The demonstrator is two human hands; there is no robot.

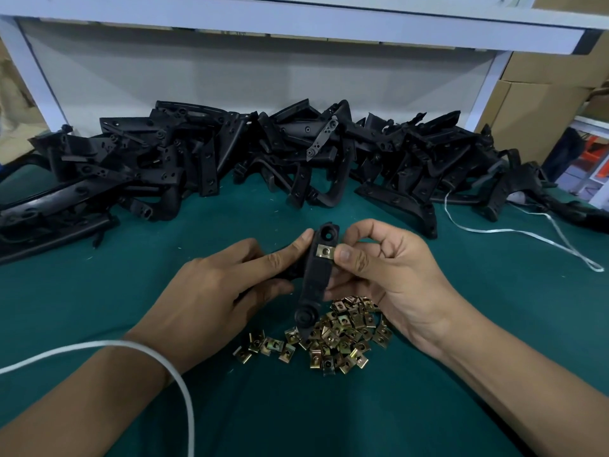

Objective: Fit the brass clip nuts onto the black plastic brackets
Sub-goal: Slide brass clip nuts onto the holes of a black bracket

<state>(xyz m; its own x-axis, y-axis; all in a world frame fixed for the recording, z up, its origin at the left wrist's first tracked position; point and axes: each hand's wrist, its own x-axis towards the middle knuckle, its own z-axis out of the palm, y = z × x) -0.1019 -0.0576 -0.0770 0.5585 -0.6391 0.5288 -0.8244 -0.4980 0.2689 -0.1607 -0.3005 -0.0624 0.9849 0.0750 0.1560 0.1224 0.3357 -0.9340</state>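
Observation:
A black plastic bracket point(317, 275) stands nearly upright in the middle of the head view, held between both hands. My left hand point(217, 288) grips its left side, fingers curled round it. My right hand point(392, 272) pinches a brass clip nut point(324, 251) that sits on the bracket's right edge, just below the round hole at its top. Under the bracket, a loose pile of brass clip nuts point(339, 334) lies on the green table point(99, 291).
A long heap of black brackets point(263, 153) spans the back of the table. A white cord point(527, 230) trails at the right, and another white cord point(138, 349) loops over my left wrist. A white shelf frame point(296, 24) and cardboard boxes point(540, 97) stand behind.

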